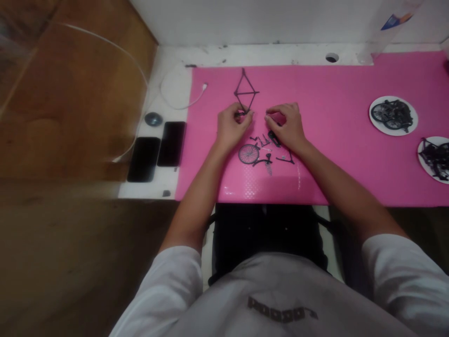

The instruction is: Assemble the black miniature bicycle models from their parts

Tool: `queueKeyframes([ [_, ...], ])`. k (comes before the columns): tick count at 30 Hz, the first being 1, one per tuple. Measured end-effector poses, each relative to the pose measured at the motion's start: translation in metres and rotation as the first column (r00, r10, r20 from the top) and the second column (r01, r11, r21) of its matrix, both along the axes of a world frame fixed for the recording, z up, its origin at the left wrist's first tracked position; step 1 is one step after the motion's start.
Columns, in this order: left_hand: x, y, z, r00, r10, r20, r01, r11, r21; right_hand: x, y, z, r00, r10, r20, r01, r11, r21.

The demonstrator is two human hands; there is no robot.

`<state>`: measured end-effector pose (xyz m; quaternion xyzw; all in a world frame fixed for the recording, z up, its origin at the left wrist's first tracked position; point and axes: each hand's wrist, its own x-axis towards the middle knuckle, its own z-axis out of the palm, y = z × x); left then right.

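Note:
My left hand (233, 124) pinches the lower end of a small black toy bicycle frame (247, 93), which stretches away from me over the pink mat (315, 107). To its right, my right hand (288, 124) has its thumb and fingertips pressed together; whatever may be between them is too small to make out. A small spoked wheel (249, 154) lies on the mat nearer to me. Around the wheel are several tiny black bicycle parts, including a thin angled piece (287, 159) below my right hand. A black part (273, 138) is partly hidden by that hand.
Two white plates (374, 126) with more black bicycle parts (393, 114) stand at the right. On the left edge lie two dark phones (143, 159), a round dark disc (153, 119) and a white cable (175, 106). A white wall (252, 23) rises behind the table.

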<state>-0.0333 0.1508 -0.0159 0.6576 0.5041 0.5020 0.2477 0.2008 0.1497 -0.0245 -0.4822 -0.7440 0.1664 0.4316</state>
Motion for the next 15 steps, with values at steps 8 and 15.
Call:
queueKeyframes([
  [8, -0.0024, 0.0024, -0.0053, 1.000, -0.008, -0.015, 0.008, 1.000, -0.026, -0.0009, -0.0017, 0.0019, 1.000, -0.015, 0.004, 0.016, 1.000, -0.022],
  [15, -0.0051, 0.0024, -0.0060, 0.999, -0.024, -0.026, 0.023, 0.999, -0.039, -0.0024, -0.0023, 0.0020, 1.000, -0.014, 0.003, 0.014, 1.000, -0.011],
])
